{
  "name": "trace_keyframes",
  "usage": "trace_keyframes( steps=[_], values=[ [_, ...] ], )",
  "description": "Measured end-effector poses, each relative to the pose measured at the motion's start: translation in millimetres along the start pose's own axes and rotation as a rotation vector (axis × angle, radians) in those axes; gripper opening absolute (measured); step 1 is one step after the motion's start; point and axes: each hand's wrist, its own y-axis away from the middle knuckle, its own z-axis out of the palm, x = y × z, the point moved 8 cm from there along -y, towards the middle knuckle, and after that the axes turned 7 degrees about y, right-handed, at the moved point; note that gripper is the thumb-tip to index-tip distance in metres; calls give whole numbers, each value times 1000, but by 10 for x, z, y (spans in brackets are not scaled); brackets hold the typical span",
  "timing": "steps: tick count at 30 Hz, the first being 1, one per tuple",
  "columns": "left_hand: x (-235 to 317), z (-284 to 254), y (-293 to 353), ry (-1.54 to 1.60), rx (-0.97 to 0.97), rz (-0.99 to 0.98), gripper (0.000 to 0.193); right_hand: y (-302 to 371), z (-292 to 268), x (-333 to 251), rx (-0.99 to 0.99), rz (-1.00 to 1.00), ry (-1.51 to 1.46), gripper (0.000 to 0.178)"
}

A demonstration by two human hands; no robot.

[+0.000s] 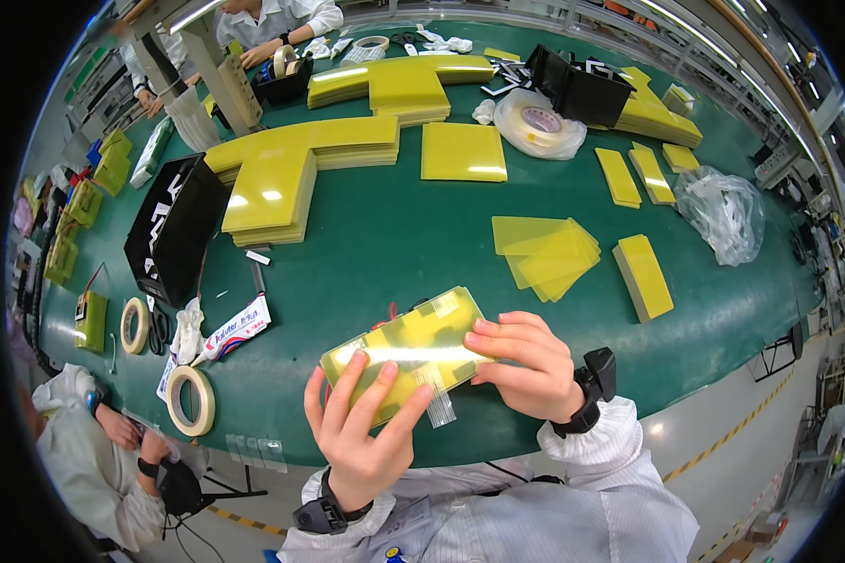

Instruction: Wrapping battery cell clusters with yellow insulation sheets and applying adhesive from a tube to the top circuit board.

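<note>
Above the table's near edge, a flat yellow rectangular block (413, 342) is held tilted between both hands. My left hand (364, 427) lies along its left and lower side, fingers stretched over the glossy top. My right hand (528, 364) grips its right end, thumb below and fingers on the face. A striped clear tape strip (438, 405) hangs off the lower edge, between the hands. Another piece of tape (444, 305) sits near the upper corner. A bit of red wire (392, 310) shows behind the block; its underside is hidden.
Stacked yellow sheets (272, 192), fanned sheets (546, 253) and a small yellow stack (643, 279) lie farther off. On the left are a black bin (171, 225), masking tape (207, 413), scissors (160, 328) and a glue tube (238, 327). A co-worker's hands (131, 436) are at lower left.
</note>
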Motion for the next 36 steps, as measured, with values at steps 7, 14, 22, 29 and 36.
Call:
trace_keyframes(
  steps=[7,14,22,29,36],
  values=[
    [113,30,10,-138,54,-70,32,-1,-3,-78,-35,-24,149,15],
    [120,99,187,-149,224,-87,23,-5,8,-86,-29,-19,145,19],
    [116,137,324,35,364,-14,26,6,1,-70,-22,-8,153,23],
    [173,171,391,-141,420,58,17,31,12,-46,4,33,127,22],
    [163,235,425,-209,478,151,14,48,19,-19,4,48,108,21]
  ],
)
